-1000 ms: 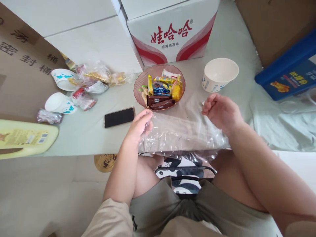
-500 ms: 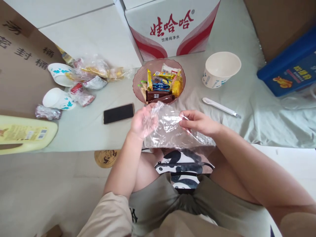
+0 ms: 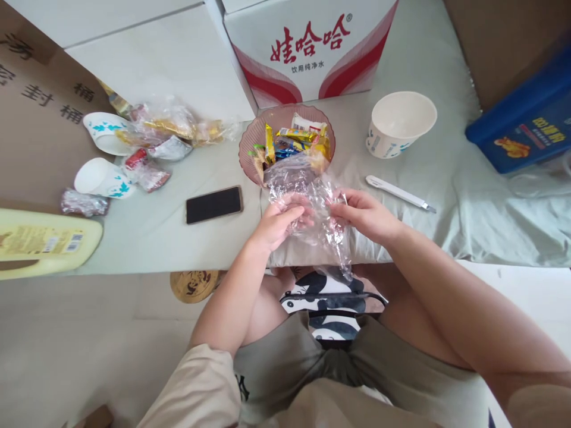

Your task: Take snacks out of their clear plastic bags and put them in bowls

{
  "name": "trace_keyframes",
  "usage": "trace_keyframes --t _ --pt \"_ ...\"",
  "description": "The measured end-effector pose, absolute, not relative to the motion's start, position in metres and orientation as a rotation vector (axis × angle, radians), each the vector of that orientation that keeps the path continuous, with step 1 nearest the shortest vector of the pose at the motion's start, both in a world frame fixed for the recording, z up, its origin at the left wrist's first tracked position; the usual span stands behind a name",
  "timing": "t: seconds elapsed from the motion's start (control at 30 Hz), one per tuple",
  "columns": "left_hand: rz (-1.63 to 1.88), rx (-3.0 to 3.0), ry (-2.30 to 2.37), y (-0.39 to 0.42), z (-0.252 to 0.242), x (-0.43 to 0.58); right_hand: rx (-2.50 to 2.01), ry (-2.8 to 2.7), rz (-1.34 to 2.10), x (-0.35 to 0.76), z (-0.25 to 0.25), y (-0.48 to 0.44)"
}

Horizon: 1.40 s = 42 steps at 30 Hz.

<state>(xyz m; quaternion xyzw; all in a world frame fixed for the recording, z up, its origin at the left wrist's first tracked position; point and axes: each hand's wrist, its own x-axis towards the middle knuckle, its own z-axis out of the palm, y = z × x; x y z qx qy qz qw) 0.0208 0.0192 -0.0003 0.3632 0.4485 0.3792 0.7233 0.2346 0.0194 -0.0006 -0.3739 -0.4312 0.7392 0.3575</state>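
Observation:
Both my hands hold a crumpled clear plastic bag [image 3: 312,196] just above the table's near edge. My left hand [image 3: 279,223] has its fingers curled into the bag's left side. My right hand [image 3: 366,214] pinches the right side. Directly behind the bag stands a pink glass bowl [image 3: 250,139] full of wrapped sweets and snack bars; the bag hides its front part. A black phone [image 3: 215,204] lies flat left of my left hand.
A white paper bowl [image 3: 401,122] and a white utility knife [image 3: 398,192] lie to the right. Paper cups [image 3: 100,178] and loose wrappers [image 3: 169,134] sit at the left, beside a yellow jug [image 3: 44,241]. A red-and-white carton [image 3: 307,47] stands behind, a blue box [image 3: 526,125] far right.
The bag was spread wide over the table edge with my hands apart. My hands have come together and gathered it into a crumpled bunch in front of the bowl.

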Motion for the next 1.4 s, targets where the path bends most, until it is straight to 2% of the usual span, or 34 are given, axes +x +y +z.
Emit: trace_keyframes --t 0.37,0.77,1.07,1.4 --pt "0.770 0.905 1.110 0.021 0.004 0.010 -0.947 -1.072 1.737 0.236 0.000 0.022" --pt "1.094 0.786 0.950 0.023 0.003 0.013 -0.866 -0.996 1.651 0.235 -0.001 0.019" --pt "1.056 0.732 0.966 0.025 0.009 0.011 -0.790 -1.067 1.748 0.242 0.001 0.021" --pt "1.041 0.897 0.981 0.024 0.002 0.011 -0.896 -1.216 1.589 0.238 0.000 0.020"
